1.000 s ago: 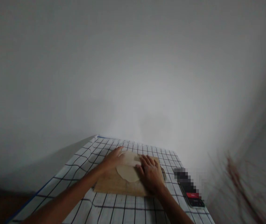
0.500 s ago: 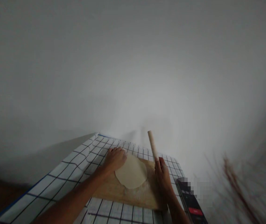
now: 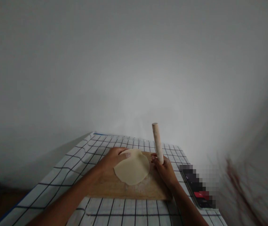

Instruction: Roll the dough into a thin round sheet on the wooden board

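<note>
A round, flat sheet of dough (image 3: pixel 132 169) lies on a wooden board (image 3: pixel 115 190). My left hand (image 3: pixel 116 157) grips the dough's upper left edge, its thumb on top and the other fingers partly hidden under or behind the sheet. In my right hand (image 3: pixel 163 166), at the board's right side, a pale wooden rolling pin (image 3: pixel 157 139) is held nearly upright by its lower end. The pin is clear of the dough.
The board rests on a table with a white, black-checked cloth (image 3: pixel 68 169). At the right edge lies a dark device with a red patch (image 3: pixel 201 194), partly pixelated. A pale wall (image 3: pixel 134 78) rises behind, and blurred dry twigs (image 3: pixel 237 188) stand at far right.
My left hand has shifted so its thumb now lies on the dough, whose upper edge looks lifted or moved. The rolling pin has tipped more upright. The camera view has shifted slightly.
</note>
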